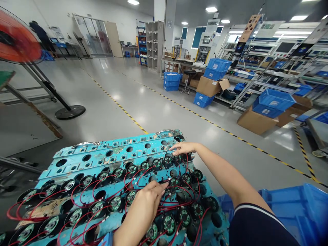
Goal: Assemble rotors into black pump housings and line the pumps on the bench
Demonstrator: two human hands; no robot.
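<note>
Speakers: small, round, black, with green circuit rings, seated face-down in rows in my blue perforated tray. Red wires loop loosely between them. The tray's far rows hold none.

The single head-worn camera looked forward and down from close above the perforated turquoise metal tray near the frame's bottom, while the glossy grey factory floor stretched far ahead.
</note>
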